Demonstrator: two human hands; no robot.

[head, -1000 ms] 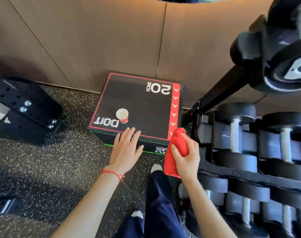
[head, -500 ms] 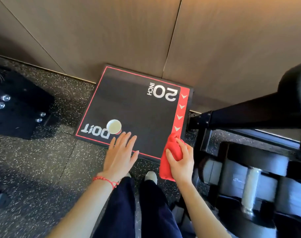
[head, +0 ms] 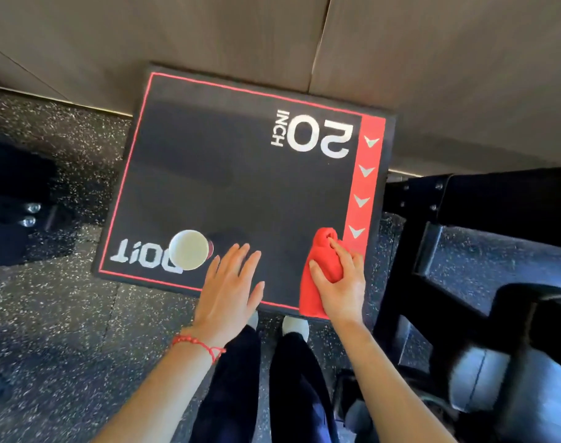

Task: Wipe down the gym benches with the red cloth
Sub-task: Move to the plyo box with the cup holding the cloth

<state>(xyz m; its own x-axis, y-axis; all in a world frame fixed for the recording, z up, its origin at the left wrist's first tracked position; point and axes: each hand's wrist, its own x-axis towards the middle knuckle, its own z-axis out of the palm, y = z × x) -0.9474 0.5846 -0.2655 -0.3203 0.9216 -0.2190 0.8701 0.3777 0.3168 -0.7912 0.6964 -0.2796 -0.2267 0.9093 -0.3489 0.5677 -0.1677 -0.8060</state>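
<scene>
A tan panelled wall (head: 400,59) filled the view from ten through two o'clock, with a vertical seam running down just right of twelve. Black rubber flooring (head: 49,314) flecked with white spread across the lower half, from nine round to six. A black metal rack frame (head: 464,219) stood at three o'clock, with blurred dark equipment at four. A black bolted bracket (head: 20,199) sat at nine.
</scene>
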